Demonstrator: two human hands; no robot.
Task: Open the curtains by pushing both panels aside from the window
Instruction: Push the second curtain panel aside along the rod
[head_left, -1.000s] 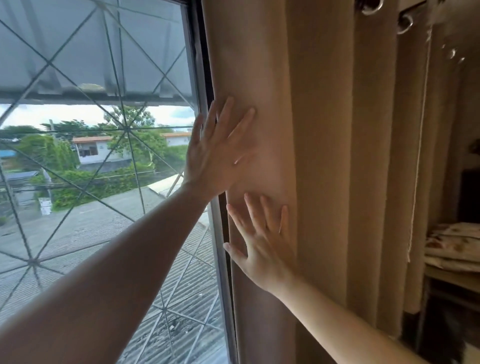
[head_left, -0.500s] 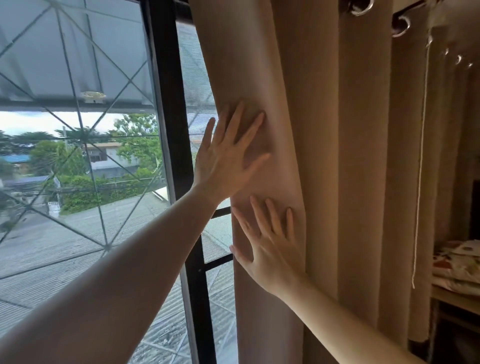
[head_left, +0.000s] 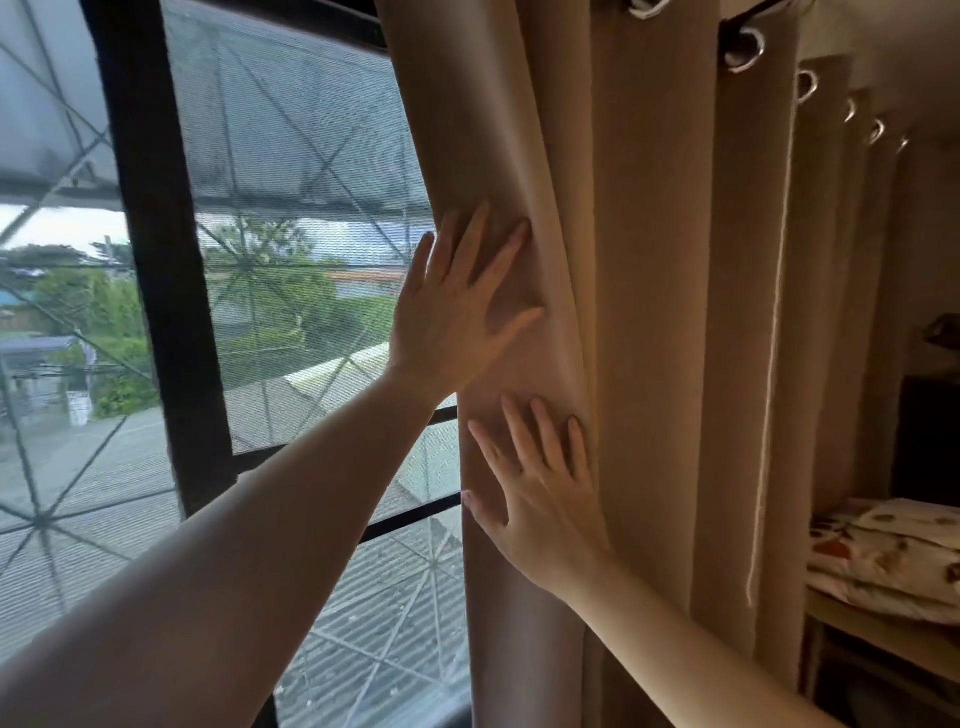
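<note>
A beige curtain panel (head_left: 649, 312) hangs in bunched folds from metal rings (head_left: 745, 49) at the right of the window (head_left: 291, 182). My left hand (head_left: 457, 317) lies flat on the panel's left edge, fingers spread, palm against the cloth. Just below it my right hand (head_left: 545, 493) presses flat on the same edge, fingers spread upward. Neither hand grips the fabric. Only this right-hand panel is in view.
A black window frame post (head_left: 161, 260) and a mesh screen stand left of the curtain, with diamond bars outside. A white cord (head_left: 774, 364) hangs down the folds. At far right a wooden shelf (head_left: 883, 634) carries folded patterned bedding (head_left: 893, 561).
Both hands have pushed the curtain edge to the right, baring more of the window, the black frame post and the mesh screen. The folds have bunched tighter.
</note>
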